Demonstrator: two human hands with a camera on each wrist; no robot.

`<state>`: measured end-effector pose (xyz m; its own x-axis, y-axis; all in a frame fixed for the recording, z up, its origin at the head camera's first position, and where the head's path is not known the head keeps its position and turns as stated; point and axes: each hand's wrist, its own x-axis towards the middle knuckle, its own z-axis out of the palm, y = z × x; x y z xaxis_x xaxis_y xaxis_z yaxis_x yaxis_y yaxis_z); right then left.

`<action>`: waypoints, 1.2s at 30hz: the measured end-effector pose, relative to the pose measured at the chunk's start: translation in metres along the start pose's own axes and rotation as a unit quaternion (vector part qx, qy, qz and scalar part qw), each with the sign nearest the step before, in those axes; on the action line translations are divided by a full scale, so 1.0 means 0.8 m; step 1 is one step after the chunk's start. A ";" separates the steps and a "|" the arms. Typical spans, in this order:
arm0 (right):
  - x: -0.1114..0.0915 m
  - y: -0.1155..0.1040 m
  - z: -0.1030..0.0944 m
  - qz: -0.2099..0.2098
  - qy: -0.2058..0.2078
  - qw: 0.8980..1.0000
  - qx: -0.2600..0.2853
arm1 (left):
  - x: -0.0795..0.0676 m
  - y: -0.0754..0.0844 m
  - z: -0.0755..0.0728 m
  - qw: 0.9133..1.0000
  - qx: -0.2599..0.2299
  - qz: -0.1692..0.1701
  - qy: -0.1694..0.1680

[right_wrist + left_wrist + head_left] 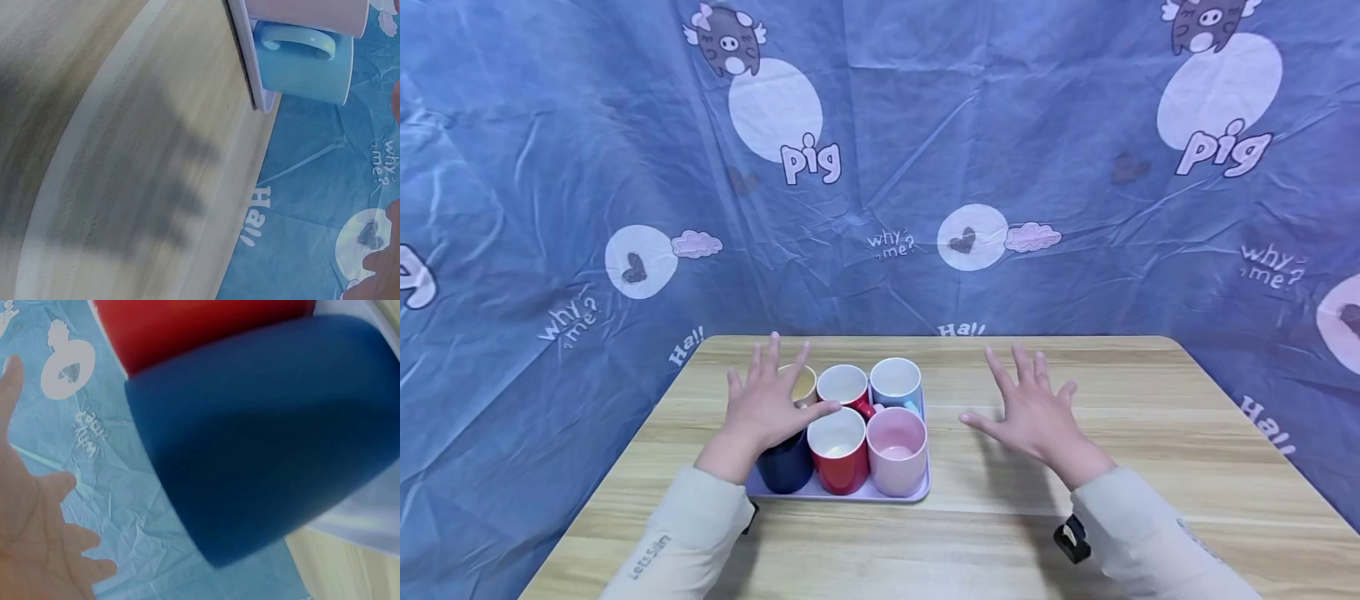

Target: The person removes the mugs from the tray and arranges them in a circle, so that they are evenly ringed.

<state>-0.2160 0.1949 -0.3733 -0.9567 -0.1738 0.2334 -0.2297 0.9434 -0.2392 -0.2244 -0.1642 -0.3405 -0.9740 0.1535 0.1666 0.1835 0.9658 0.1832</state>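
In the head view my left hand (763, 406), fingers spread, is over the left side of a lilac tray (867, 495) of mugs. It partly hides a navy mug (786, 468) and a beige mug (806, 385) behind it. Beside the navy one in the front row are a red mug (842, 468) and a pink mug (898, 468). Another red mug (842, 383) and a light blue mug (896, 380) stand in the back row. My right hand (1033, 414), fingers also spread, hovers above the table right of the tray. Both hands hold nothing.
The wooden table (1120, 417) extends to the right of the tray and in front of it. A blue printed cloth (910, 167) hangs behind the table and along its sides. A black strap (1072, 539) is on the right wrist.
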 end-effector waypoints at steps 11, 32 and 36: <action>0.004 -0.018 0.001 -0.018 0.008 0.999 0.033 | 0.009 -0.032 -0.015 1.000 -0.029 -0.005 0.010; -0.007 -0.043 0.052 -0.036 0.038 0.980 0.193 | 0.006 -0.098 -0.014 0.969 -0.244 -0.031 0.006; -0.012 -0.048 0.062 -0.031 0.029 0.969 0.244 | 0.002 -0.113 -0.009 0.956 -0.290 -0.053 0.002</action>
<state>-0.2067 0.1462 -0.4129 -0.9302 -0.1953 0.3109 -0.3565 0.6833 -0.6372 -0.2416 -0.2530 -0.3495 -0.9910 0.0596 0.1202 0.1275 0.6979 0.7048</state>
